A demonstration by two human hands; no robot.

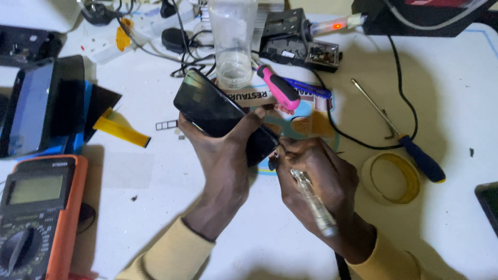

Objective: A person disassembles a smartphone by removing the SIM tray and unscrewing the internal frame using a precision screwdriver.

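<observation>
My left hand grips a black smartphone, tilted with its dark glass face up, thumb over its lower edge. My right hand holds a clear-handled tool, its tip meeting the phone's lower right corner. Both hands hover above the white table at centre frame. Cream sleeves cover both wrists.
A pink-handled tool and a clear plastic cup lie just behind the phone. A blue-handled screwdriver and tape roll sit right. An orange multimeter, a dark tablet, a small SIM tray and cables lie left and back.
</observation>
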